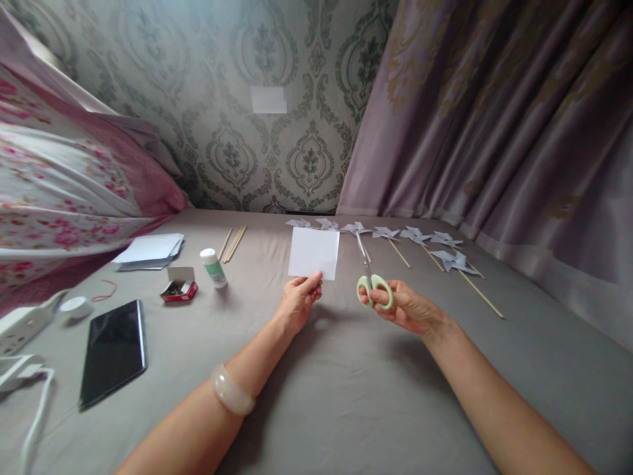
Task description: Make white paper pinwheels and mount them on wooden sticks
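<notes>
A square sheet of white paper [313, 252] is pinched at its lower edge by my left hand [301, 300], thumb on the near face. My right hand [403, 307] has its fingers through the green handles of a pair of scissors [366, 264]. The blades point up and away, to the right of the paper and apart from it. Behind them lies a row of white paper pinwheels [414, 234] on wooden sticks, some partly hidden by the sheet and the scissors.
On the left lie a paper stack [151, 251], loose wooden sticks [234, 244], a glue bottle [213, 268], a small red box of metal bits [179, 286], a tablet [115, 353], a white round lid [76, 307] and a power strip [27, 326]. Curtains [475, 119] border the right.
</notes>
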A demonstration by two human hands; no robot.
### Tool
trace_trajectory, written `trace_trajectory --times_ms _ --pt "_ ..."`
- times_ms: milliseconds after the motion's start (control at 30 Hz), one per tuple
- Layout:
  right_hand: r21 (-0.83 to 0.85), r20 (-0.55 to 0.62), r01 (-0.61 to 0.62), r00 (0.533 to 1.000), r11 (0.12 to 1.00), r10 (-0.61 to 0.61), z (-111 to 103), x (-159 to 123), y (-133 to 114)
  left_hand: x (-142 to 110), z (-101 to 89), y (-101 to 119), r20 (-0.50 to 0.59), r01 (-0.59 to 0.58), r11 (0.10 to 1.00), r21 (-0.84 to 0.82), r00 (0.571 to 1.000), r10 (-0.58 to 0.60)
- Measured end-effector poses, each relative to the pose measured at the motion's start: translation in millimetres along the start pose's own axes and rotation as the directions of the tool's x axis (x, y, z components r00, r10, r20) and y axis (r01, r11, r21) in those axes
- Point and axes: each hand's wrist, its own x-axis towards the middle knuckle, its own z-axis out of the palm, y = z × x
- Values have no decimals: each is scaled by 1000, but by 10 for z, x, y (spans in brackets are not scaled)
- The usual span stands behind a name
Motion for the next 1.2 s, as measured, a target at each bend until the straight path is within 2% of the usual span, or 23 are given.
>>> trace_trajectory --times_ms 133,300,367,467,567,633,700,767,900,1100,1200 --pt "-8 45 22 999 1000 -21 102 98 36 -13 2 33 17 2 999 -47 1000 -1" --pt "-139 -129 11 991 990 -29 131 140 251 -25 16 41 -17 15 998 -65 1000 -17" --pt "-170 -139 23 989 985 -47 123 117 299 -36 23 36 -18 17 997 -73 1000 -18" --pt "-81 -7 31 999 996 -32 102 59 298 -57 34 22 -7 28 996 -81 1000 -28" --pt "64 148 -2 989 998 -8 84 12 263 -88 44 13 0 39 995 -88 999 -39" --pt "87 187 -8 982 996 -8 82 -6 250 -118 52 19 -1 47 995 -93 999 -47" --pt "13 176 20 984 1000 -22 97 -16 250 -153 60 32 -6 53 994 -100 999 -54" --pt "-139 115 40 993 989 -24 134 -26 257 -191 69 48 -14 61 993 -103 998 -63" --pt "-410 -16 16 1000 912 -24 232 -45 281 -259 90 82 -35 74 992 -103 996 -78" --pt "-551 15 72 997 832 -76 261 -78 343 -340 133 135 -83 79 991 -104 993 -88" --pt "-585 28 69 998 808 -64 270 -102 360 -370 147 136 -85 68 994 -82 994 -75"
